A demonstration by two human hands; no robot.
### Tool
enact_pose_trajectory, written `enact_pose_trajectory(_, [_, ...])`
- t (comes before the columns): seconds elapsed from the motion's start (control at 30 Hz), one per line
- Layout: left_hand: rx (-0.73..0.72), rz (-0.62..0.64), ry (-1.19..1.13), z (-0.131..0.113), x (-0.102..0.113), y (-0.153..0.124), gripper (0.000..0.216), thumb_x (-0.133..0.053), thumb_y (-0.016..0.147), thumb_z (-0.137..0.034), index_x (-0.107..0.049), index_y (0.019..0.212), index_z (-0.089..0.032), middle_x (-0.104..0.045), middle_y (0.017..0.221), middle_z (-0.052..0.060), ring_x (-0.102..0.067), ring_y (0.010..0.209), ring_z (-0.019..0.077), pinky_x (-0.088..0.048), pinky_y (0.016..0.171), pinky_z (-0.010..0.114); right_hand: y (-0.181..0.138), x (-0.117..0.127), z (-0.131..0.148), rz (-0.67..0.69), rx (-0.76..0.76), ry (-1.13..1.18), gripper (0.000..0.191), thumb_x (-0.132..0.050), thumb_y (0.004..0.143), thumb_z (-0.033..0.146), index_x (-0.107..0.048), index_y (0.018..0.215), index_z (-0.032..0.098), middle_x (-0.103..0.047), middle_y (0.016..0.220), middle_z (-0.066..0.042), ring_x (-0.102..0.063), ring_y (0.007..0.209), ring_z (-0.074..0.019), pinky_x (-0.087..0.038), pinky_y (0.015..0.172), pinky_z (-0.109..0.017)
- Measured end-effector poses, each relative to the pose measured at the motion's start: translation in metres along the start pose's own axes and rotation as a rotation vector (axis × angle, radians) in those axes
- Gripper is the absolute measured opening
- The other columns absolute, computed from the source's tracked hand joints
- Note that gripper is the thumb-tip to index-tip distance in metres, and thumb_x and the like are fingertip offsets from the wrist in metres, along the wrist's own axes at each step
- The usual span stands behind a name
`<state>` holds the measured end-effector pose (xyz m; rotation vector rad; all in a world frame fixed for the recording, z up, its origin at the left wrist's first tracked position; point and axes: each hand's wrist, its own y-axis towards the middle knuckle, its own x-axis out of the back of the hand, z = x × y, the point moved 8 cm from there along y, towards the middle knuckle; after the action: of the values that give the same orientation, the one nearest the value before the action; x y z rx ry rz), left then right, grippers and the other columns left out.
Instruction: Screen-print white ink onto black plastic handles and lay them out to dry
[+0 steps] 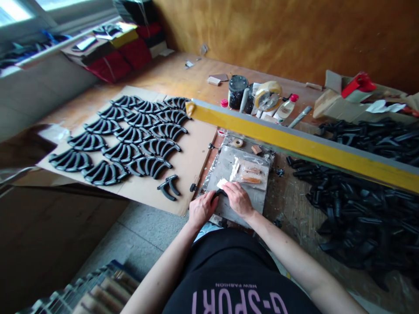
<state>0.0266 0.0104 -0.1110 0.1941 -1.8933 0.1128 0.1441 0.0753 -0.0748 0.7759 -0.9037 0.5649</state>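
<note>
We are bending over a cluttered wooden workbench, and both our hands are meeting at the near edge of a flat grey slab wrapped in clear film. Our left hand is curling its fingers around one end of a small black curved plastic piece. Our right hand is closing on the other end, with its fingers bent down over it. The piece is lying between the two hands, low over the slab's front left corner; how much of it is touching the slab we cannot tell. Just beyond it, a dab of white paste is sitting on the film.

To our left, a brown cardboard sheet is carrying rows of matching black curved pieces, nested in groups. Two loose black curved pieces are lying near the sheet's front corner, close to our left hand.

A long grey bar with a yellow face is crossing the bench behind the slab. On our right, a large heap of black plastic parts is spreading under and around it. Behind the bar are standing a black round tin, a roll of yellowish tape and a small clear bottle with a red cap.
</note>
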Motion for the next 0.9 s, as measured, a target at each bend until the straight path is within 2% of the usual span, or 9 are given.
enact_pose_trajectory(0.13, [-0.003,0.021,-0.037,-0.002,0.0,-0.001,0.036,-0.04,0.098,-0.044,-0.065,0.117,-0.024,-0.076,0.103,0.005,-0.071,0.089,0.0172,-0.05,0.071,0.025,0.006,0.022,-0.006,-0.105,-0.044,0.033,0.036,-0.04,0.098,0.013,-0.068,0.121,0.016,-0.069,0.109,-0.011,-0.061,0.099,-0.0233,-0.051,0.094,-0.04])
enact_pose_trajectory(0.2, [0.052,0.026,-0.066,0.006,0.004,0.0,0.037,-0.04,0.098,-0.045,-0.064,0.117,-0.024,-0.076,0.104,0.006,-0.071,0.091,0.0169,-0.049,0.073,0.024,0.009,0.039,-0.014,-0.182,-0.081,0.058,0.034,-0.042,0.099,0.016,-0.069,0.119,0.017,-0.069,0.107,-0.011,-0.062,0.099,-0.0229,-0.052,0.092,-0.039])
enact_pose_trajectory(0.27, [0.191,0.001,-0.074,0.026,0.014,0.003,0.037,-0.04,0.098,-0.046,-0.063,0.117,-0.024,-0.076,0.103,0.006,-0.071,0.09,0.017,-0.049,0.073,0.023,0.01,0.057,-0.024,-0.26,-0.137,0.085,0.03,-0.046,0.099,0.02,-0.07,0.117,0.018,-0.069,0.105,-0.011,-0.063,0.099,-0.0224,-0.053,0.09,-0.039])
enact_pose_trajectory(0.4, [0.541,-0.059,0.002,0.085,0.039,0.013,0.039,-0.038,0.097,-0.049,-0.062,0.115,-0.023,-0.076,0.092,0.006,-0.071,0.087,0.0203,-0.047,0.072,0.027,0.008,0.082,-0.043,-0.347,-0.239,0.127,0.026,-0.051,0.098,0.025,-0.072,0.113,0.02,-0.069,0.106,-0.01,-0.065,0.099,-0.0212,-0.054,0.089,-0.037])
enact_pose_trajectory(0.5, [0.675,-0.024,0.072,0.119,0.045,0.026,0.036,-0.038,0.097,-0.047,-0.062,0.11,-0.022,-0.075,0.091,0.008,-0.071,0.089,0.0241,-0.048,0.074,0.031,0.007,0.084,-0.045,-0.336,-0.257,0.134,0.026,-0.052,0.097,0.027,-0.072,0.112,0.02,-0.069,0.106,-0.009,-0.066,0.099,-0.0211,-0.054,0.089,-0.036])
enact_pose_trajectory(0.57, [0.705,0.003,0.091,0.131,0.041,0.032,0.035,-0.039,0.096,-0.046,-0.062,0.106,-0.021,-0.075,0.092,0.01,-0.071,0.089,0.0263,-0.049,0.075,0.033,0.008,0.08,-0.042,-0.313,-0.245,0.138,0.026,-0.052,0.097,0.028,-0.072,0.111,0.02,-0.069,0.105,-0.009,-0.066,0.099,-0.021,-0.054,0.089,-0.036])
enact_pose_trajectory(0.77, [0.73,0.031,0.085,0.137,0.023,0.033,0.037,-0.041,0.095,-0.046,-0.06,0.109,-0.018,-0.075,0.091,0.014,-0.071,0.087,0.029,-0.049,0.076,0.036,0.008,0.069,-0.035,-0.267,-0.247,0.146,0.026,-0.053,0.097,0.031,-0.073,0.11,0.021,-0.07,0.103,-0.009,-0.066,0.097,-0.0215,-0.054,0.088,-0.037])
enact_pose_trajectory(0.9, [0.739,0.016,0.059,0.145,0.023,0.023,0.046,-0.037,0.095,-0.055,-0.056,0.117,-0.019,-0.074,0.097,0.014,-0.071,0.091,0.028,-0.049,0.075,0.034,0.007,0.065,-0.037,-0.229,-0.271,0.153,0.028,-0.051,0.098,0.033,-0.073,0.111,0.022,-0.07,0.104,-0.01,-0.066,0.098,-0.0228,-0.054,0.089,-0.039])
